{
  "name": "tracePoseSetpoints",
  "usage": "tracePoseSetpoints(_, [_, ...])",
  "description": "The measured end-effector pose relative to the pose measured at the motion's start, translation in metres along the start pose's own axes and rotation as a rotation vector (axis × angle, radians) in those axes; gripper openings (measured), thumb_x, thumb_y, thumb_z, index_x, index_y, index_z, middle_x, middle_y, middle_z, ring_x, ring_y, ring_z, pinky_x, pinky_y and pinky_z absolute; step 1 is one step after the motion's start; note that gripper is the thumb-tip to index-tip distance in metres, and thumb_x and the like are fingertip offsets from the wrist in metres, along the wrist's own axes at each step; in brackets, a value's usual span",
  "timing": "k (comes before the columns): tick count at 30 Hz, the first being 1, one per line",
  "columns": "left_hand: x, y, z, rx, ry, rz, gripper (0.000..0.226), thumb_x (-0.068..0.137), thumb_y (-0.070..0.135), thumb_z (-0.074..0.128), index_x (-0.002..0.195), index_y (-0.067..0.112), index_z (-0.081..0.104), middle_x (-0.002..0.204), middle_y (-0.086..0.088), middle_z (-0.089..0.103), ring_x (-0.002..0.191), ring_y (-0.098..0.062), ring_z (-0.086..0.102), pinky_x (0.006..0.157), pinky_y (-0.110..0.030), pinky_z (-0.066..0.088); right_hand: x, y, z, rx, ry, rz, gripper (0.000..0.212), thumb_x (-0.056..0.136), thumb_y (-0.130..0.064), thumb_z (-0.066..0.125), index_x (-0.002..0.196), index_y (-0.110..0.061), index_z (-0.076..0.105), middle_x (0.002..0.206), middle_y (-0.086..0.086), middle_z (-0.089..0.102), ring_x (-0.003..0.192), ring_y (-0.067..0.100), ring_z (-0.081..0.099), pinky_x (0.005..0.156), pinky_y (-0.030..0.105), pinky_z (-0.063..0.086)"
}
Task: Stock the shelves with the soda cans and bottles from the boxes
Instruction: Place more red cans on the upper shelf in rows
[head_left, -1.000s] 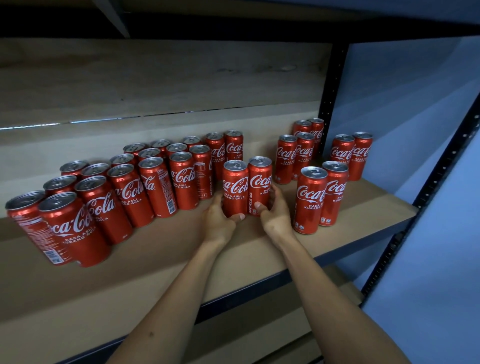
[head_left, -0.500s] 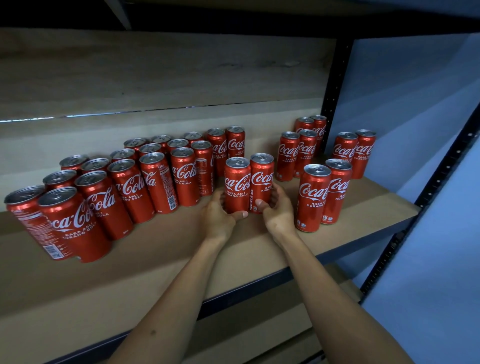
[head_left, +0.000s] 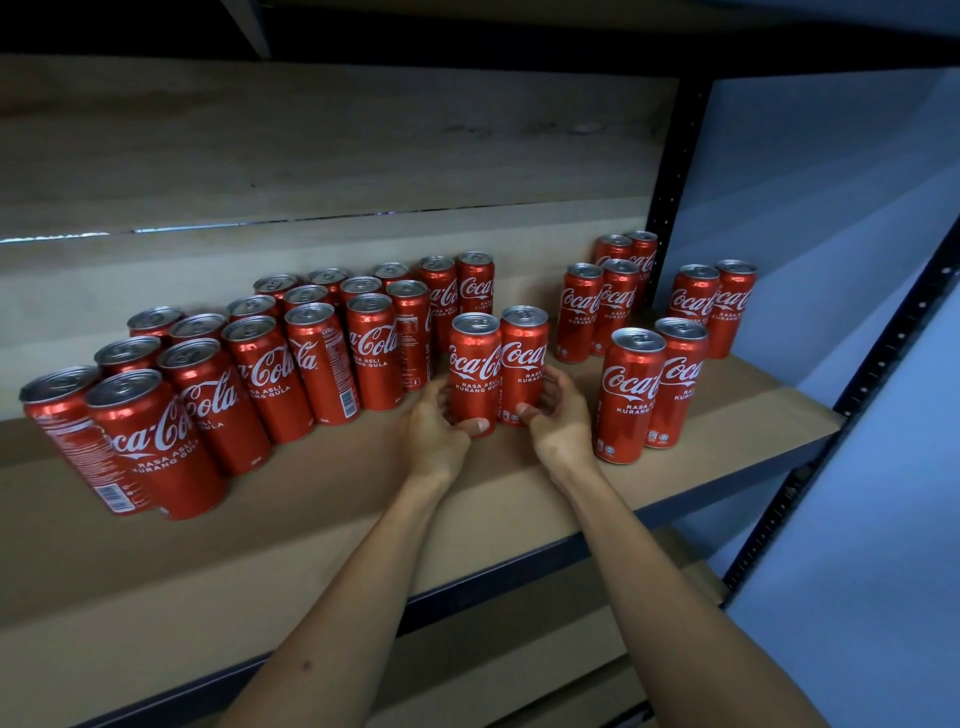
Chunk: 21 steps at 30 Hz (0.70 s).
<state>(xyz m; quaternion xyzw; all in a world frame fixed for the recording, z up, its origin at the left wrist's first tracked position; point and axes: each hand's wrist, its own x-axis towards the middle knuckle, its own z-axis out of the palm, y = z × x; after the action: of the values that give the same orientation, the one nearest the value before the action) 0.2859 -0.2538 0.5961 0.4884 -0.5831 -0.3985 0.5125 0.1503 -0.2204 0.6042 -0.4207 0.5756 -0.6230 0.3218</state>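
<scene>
The wooden shelf (head_left: 519, 499) carried many red soda cans, all upright. A big group of cans (head_left: 249, 364) stood on the left in rows from near to far. A pair of cans (head_left: 498, 369) stood in the middle. Smaller pairs (head_left: 654, 384) stood on the right, well apart from the big group.

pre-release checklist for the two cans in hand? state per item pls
1. Left hand grips the left Coca-Cola can: ok.
2. Right hand grips the right Coca-Cola can: ok.
3. Both cans upright, side by side: ok.
4. Can bases seated on the shelf board: cannot tell, the hands cover them.
5. Gap to the front pair of cans on the right: ok.
6. Gap to the large block of cans on the left: ok, narrow.
</scene>
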Motion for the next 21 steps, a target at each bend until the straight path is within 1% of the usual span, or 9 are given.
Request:
tracePoseSetpoints(4, [-0.0001,-0.0018,-0.0005,0.036,0.029,0.001,0.073,0.060,0.001,0.088,0.125,0.007,0.056,0.117,-0.011,0.067,0.104,-0.022,0.066,0.092,-0.035,0.054,-0.0004,-0.0006,-0.0001,-0.015,0.005,0.004,0.061,0.087,0.005,0.065,0.141,-0.015,0.044,0.136,0.005,0.056,0.120,0.012,0.053,0.104,0.035,0.046])
tracePoseSetpoints(7, [-0.0008,-0.0015,-0.0014,0.076,0.036,0.005,0.073,0.059,0.007,0.090,0.124,0.009,0.057,0.117,-0.010,0.068,0.103,-0.021,0.066,0.092,-0.038,0.054,-0.0020,-0.0022,-0.0010,-0.012,-0.001,0.008,0.060,0.087,0.005,0.065,0.140,-0.014,0.044,0.132,0.002,0.056,0.116,0.009,0.053,0.097,0.026,0.046])
tracePoseSetpoints(9, [-0.0012,-0.0008,-0.0014,0.092,0.037,0.010,0.073,0.059,0.008,0.091,0.124,0.009,0.058,0.116,-0.010,0.068,0.102,-0.022,0.066,0.091,-0.037,0.054,-0.0027,-0.0027,-0.0016,-0.020,-0.001,0.004,0.060,0.087,0.004,0.065,0.140,-0.014,0.044,0.132,0.002,0.056,0.114,0.007,0.052,0.094,0.023,0.045])
tracePoseSetpoints(14, [-0.0029,0.0022,-0.0024,0.119,0.048,0.024,0.074,0.060,0.008,0.091,0.126,0.008,0.057,0.114,-0.007,0.067,0.101,-0.020,0.066,0.086,-0.027,0.052,-0.0022,-0.0022,-0.0009,-0.036,0.007,0.002,0.059,0.086,0.002,0.067,0.139,-0.014,0.045,0.132,0.002,0.058,0.113,0.007,0.053,0.090,0.017,0.045])
tracePoseSetpoints(16, [-0.0035,0.0034,-0.0024,0.127,0.052,0.030,0.073,0.059,0.007,0.091,0.125,0.008,0.058,0.113,-0.007,0.068,0.100,-0.021,0.066,0.085,-0.028,0.053,-0.0026,-0.0017,-0.0008,-0.039,0.012,-0.009,0.059,0.086,0.003,0.068,0.138,-0.013,0.046,0.128,0.001,0.058,0.110,0.007,0.054,0.083,0.010,0.044])
tracePoseSetpoints(17, [-0.0034,0.0033,-0.0023,0.127,0.056,0.036,0.072,0.059,0.006,0.091,0.123,0.008,0.059,0.112,-0.009,0.069,0.100,-0.022,0.067,0.085,-0.030,0.053,-0.0027,-0.0012,-0.0006,-0.036,0.017,-0.016,0.059,0.085,0.004,0.068,0.137,-0.013,0.046,0.126,0.001,0.058,0.108,0.006,0.055,0.081,0.009,0.045])
tracePoseSetpoints(18, [-0.0036,0.0037,-0.0021,0.128,0.059,0.033,0.071,0.058,0.006,0.091,0.122,0.008,0.059,0.112,-0.010,0.069,0.099,-0.022,0.067,0.086,-0.031,0.054,-0.0028,-0.0009,-0.0004,-0.035,0.020,-0.018,0.059,0.085,0.004,0.068,0.137,-0.013,0.047,0.125,0.000,0.058,0.108,0.007,0.055,0.084,0.011,0.046])
tracePoseSetpoints(21, [-0.0044,0.0046,-0.0020,0.143,0.064,0.029,0.070,0.059,0.009,0.091,0.121,0.008,0.059,0.114,-0.009,0.069,0.099,-0.021,0.067,0.087,-0.031,0.054,-0.0021,0.0003,0.0002,-0.038,0.024,-0.014,0.059,0.084,0.003,0.069,0.136,-0.015,0.047,0.128,0.003,0.059,0.115,0.012,0.056,0.098,0.028,0.048])
